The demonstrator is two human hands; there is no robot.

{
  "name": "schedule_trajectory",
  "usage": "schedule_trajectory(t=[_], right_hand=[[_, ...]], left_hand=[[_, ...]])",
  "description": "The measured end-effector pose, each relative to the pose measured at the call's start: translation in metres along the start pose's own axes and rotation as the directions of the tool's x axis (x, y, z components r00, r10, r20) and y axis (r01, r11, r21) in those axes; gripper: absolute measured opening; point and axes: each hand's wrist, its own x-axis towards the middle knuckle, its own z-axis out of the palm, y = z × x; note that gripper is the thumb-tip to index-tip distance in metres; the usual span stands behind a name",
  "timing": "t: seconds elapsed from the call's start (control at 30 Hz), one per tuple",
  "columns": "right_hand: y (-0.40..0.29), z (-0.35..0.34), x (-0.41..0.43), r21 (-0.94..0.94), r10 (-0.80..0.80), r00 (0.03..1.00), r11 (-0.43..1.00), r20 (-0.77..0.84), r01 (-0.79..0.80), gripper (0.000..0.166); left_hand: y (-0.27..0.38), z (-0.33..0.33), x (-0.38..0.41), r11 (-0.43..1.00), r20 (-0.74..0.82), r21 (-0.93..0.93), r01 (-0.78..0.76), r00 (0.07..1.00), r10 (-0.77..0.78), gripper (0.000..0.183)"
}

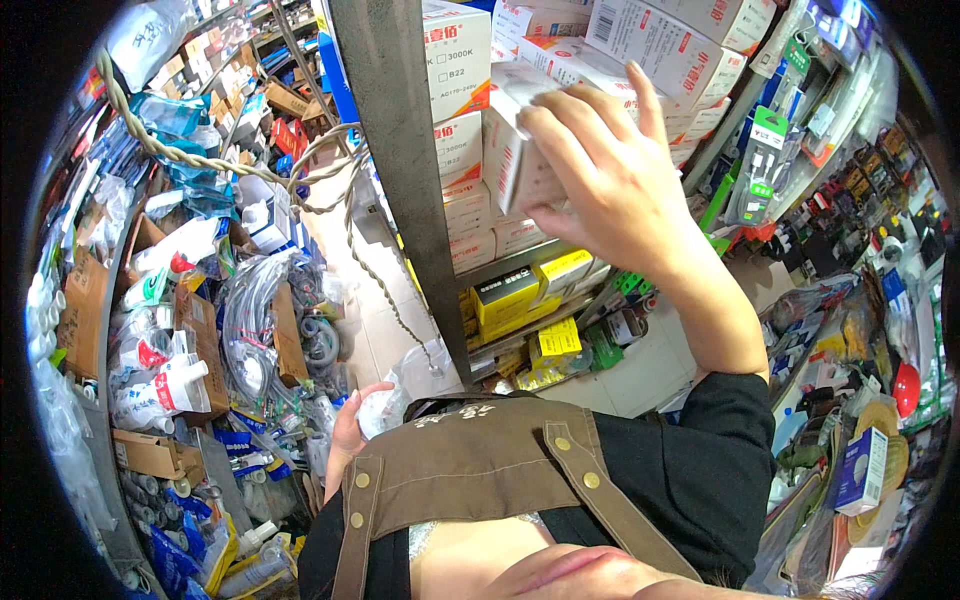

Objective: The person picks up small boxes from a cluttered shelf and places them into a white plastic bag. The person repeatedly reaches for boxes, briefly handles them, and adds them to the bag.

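Note:
My right hand (611,176) reaches up to a shelf of light bulb cartons. Its fingers and thumb are around one end of a white carton (504,142), which sits tilted and slightly blurred among the others. The hand hides part of that carton. Low beside my body, my left hand (349,426) holds a crumpled white cloth or paper (379,409); my apron (480,472) hides some of it. Stacked white cartons (456,64) with red print and orange corners stand left of the gripped one, and more cartons (667,52) rise behind my right hand.
A grey metal shelf post (397,150) stands between the cartons and the aisle. Twisted cord (225,166) hangs across the left. Yellow boxes (506,300) fill the shelf below. Coiled clear hose (255,330) lies among goods at left. Packaged cables (757,165) hang at right.

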Motion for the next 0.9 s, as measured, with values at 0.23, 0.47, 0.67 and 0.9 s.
schedule_trajectory(t=[0.23,0.47,0.67,0.9], right_hand=[[0.002,-0.038,-0.027,0.120,-0.011,0.998,0.993,-0.067,0.019,0.078],[0.008,-0.044,-0.025,0.161,-0.073,0.985,0.982,-0.159,0.099,0.082],[0.001,-0.058,-0.064,0.533,0.288,0.871,0.845,-0.398,-0.036,0.094],[0.061,-0.055,-0.027,0.215,0.156,0.842,0.975,-0.516,-0.048,0.081]], left_hand=[[0.005,0.012,0.000,1.000,-0.003,0.005,0.011,1.000,-0.011,0.064],[0.033,0.042,0.001,0.988,0.013,0.055,-0.141,0.990,0.140,0.063],[0.082,0.085,-0.009,0.938,0.121,0.096,-0.333,0.939,0.321,0.085],[0.095,0.118,-0.004,0.946,0.201,0.210,-0.247,0.958,0.206,0.086]])
